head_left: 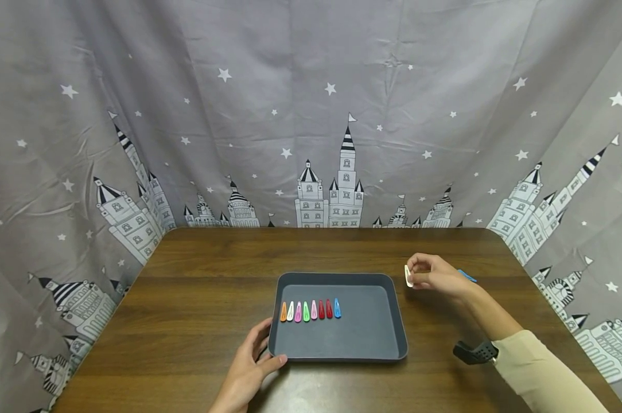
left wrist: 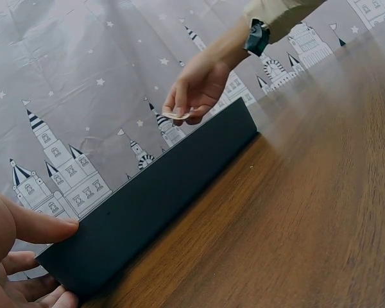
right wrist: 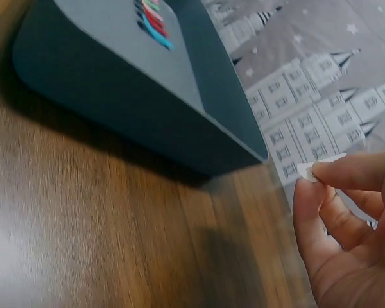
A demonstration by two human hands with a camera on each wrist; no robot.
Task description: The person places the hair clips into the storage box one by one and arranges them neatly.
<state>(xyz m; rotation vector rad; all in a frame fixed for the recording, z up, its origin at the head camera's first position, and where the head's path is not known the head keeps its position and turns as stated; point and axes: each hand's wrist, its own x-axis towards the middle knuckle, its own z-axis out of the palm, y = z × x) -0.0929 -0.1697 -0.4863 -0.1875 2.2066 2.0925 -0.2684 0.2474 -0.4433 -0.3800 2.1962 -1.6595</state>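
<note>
A dark grey rectangular tray (head_left: 362,321) lies on the table. Toward its left side, several snap hair clips (head_left: 306,311) stand in a row: orange, white, pink, green, red and blue. My left hand (head_left: 249,358) grips the tray's near left corner, and the left wrist view shows the thumb (left wrist: 48,226) at the rim with fingers curled round the corner. Off the tray's far right corner, my right hand (head_left: 435,275) pinches a cream-white hair clip (head_left: 408,276) between thumb and fingertips, raised above the table. The clip (right wrist: 317,165) also shows in the right wrist view.
Another blue piece (head_left: 467,276) lies on the wooden table (head_left: 197,298) behind the right wrist, partly hidden by it. A grey curtain (head_left: 311,103) printed with castles and stars hangs round the table's back and sides. A dark watch (head_left: 475,352) circles the right wrist.
</note>
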